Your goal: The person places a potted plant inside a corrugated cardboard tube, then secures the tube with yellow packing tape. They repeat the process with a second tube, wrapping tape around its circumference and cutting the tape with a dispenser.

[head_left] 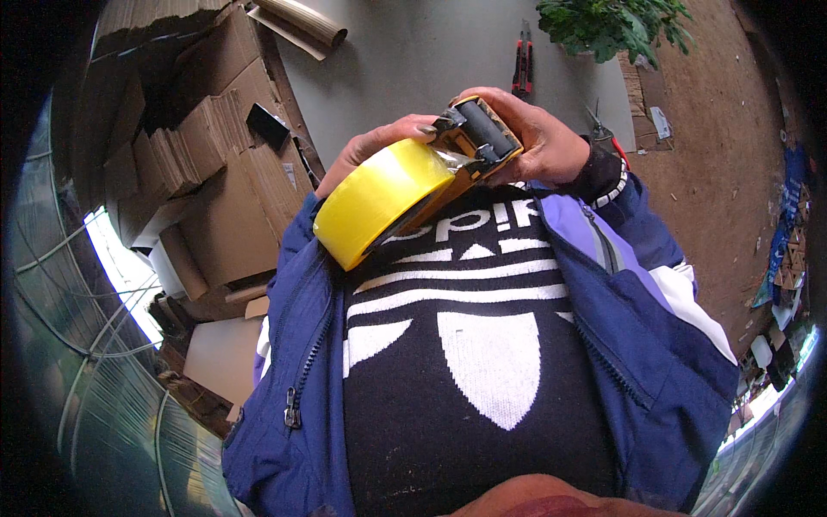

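Note:
In front of my chest I hold a tape dispenser (493, 129) with a dark roller and a yellow-orange frame. A wide roll of glossy yellow tape (388, 196) is mounted on it, tilted toward the lower left. My right hand (547, 142) wraps round the roller end from the right. Behind the roll, my left hand (376, 145) reaches in from the left, with a fingertip at the dispenser's dark edge where the tape leaves the roll. Most of the left fingers are hidden by the roll.
Beyond my hands is a grey tabletop (388, 82) with a red-and-black utility knife (523, 60), green leafy stems (612, 26) and a brown paper roll (301, 24). Red-handled cutters (616, 142) lie by my right wrist. Stacked cardboard (207, 138) and a dark phone-like object (269, 126) sit left.

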`<action>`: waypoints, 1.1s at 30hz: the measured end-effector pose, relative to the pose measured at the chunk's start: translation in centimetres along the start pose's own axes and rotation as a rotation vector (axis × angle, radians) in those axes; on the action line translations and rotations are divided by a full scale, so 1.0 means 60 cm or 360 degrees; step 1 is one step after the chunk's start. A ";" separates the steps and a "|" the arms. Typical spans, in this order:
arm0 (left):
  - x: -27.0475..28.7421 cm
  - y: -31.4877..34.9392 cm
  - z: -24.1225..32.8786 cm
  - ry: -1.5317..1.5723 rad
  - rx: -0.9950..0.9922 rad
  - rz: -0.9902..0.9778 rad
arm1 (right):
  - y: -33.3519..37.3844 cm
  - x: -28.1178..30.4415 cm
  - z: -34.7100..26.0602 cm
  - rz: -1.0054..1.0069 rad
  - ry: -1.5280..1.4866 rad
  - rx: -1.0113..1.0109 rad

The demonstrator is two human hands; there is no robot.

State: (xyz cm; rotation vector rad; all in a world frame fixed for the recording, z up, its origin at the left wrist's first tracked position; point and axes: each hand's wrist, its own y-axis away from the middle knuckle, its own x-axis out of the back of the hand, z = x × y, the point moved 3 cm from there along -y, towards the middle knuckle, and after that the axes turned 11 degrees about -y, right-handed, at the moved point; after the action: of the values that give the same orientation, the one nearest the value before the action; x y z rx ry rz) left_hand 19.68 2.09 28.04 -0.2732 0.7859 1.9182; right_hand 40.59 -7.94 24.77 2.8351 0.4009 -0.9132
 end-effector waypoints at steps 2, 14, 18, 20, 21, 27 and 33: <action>0.011 -0.001 -0.001 0.0088 0.0138 0.0018 | -0.002 0.002 0.002 -0.0044 0.0011 0.0029; 0.000 0.024 0.041 -0.0278 -0.0280 0.0075 | 0.008 -0.015 -0.039 0.0007 -0.0047 0.0108; -0.008 0.061 0.099 -0.0956 -0.0316 0.0117 | 0.013 -0.020 -0.059 0.0154 0.0327 0.0221; -0.014 0.072 0.111 -0.2109 -0.0301 0.0181 | 0.016 -0.024 -0.065 0.0203 0.0560 0.0280; -0.014 0.072 0.107 -0.2215 -0.0193 0.0179 | 0.017 -0.027 -0.069 0.0195 0.0637 0.0338; 0.018 0.057 0.096 -0.1112 -0.0529 0.0153 | 0.024 -0.023 -0.064 0.0297 0.0309 0.0422; 0.061 0.069 0.086 -0.0646 -0.0547 -0.0118 | 0.022 -0.018 -0.053 0.0161 0.0030 0.0527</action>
State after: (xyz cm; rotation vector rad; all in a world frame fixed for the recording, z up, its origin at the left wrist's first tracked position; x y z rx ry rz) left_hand 15.13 6.80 31.77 -0.1108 0.1745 1.9451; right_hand 41.90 -8.73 28.04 3.1267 0.1138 -1.0170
